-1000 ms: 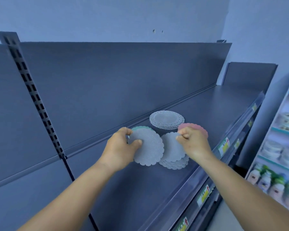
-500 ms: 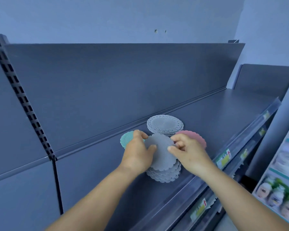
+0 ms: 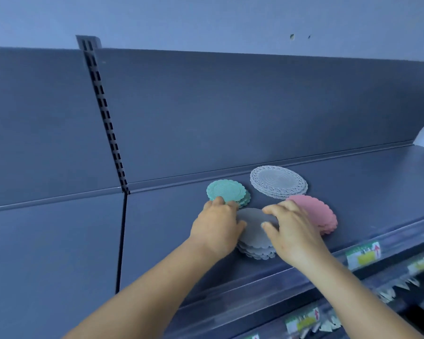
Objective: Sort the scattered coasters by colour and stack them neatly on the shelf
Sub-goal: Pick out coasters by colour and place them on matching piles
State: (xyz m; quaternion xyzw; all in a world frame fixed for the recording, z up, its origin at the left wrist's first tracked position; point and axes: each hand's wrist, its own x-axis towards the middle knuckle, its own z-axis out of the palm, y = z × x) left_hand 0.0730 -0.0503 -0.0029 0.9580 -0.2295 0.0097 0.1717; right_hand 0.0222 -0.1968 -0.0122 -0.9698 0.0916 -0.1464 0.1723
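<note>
Four coaster piles on the shelf (image 3: 353,182). Grey stack (image 3: 253,237) near the front edge — left hand (image 3: 216,226) and right hand (image 3: 291,231) flank it, fingers loosely spread, resting on its top and sides; neither lifts anything. Teal stack (image 3: 227,192) just behind the left hand, fingertips touching it. Pink stack (image 3: 316,214) beside the right hand. Pale lace-edged stack (image 3: 278,182) toward the back edge.

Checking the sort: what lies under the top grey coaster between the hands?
More grey coasters, scalloped edges fanned out, resting on the shelf. The left hand and right hand cover both sides, so lower colours stay unconfirmed.
</note>
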